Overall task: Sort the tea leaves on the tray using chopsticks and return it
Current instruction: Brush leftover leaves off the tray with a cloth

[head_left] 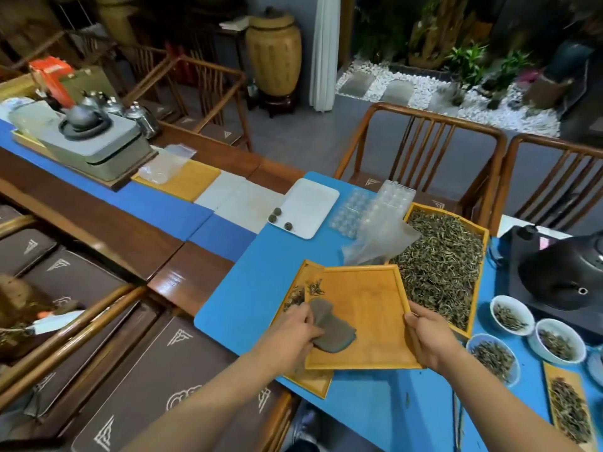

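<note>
a: left hand (288, 331) pinches a grey cloth (329, 331) between thumb and fingers, pressed flat on the small tray (362, 321). right hand (430, 340) grips that tray's right edge, thumb on top, fingers curled under out of sight

b: where's the tea?

a: a few leaves (315, 287) at the tray's top left corner, spilling toward a second tray (313, 383) lying underneath. the bulk sits in the big tray (443, 272) just beyond, touching or nearly so. three bowls (510, 316) of sorted leaf to the right on the blue table (248, 288)

b: chopsticks?

a: can't make them out in view (maybe off frame)

b: so the step looks like wiping the small tray out?

a: my guess. to do it well: hold the right grip firm so the tray doesn't skate, sweep the cloth one way toward the leafy corner, keep the tray tilted over the lower tray so strays drop there, not on the table

b: risk?

a: pushing leaf over the far rim into the big tray and mixing grades. light pressure, short strokes
</note>
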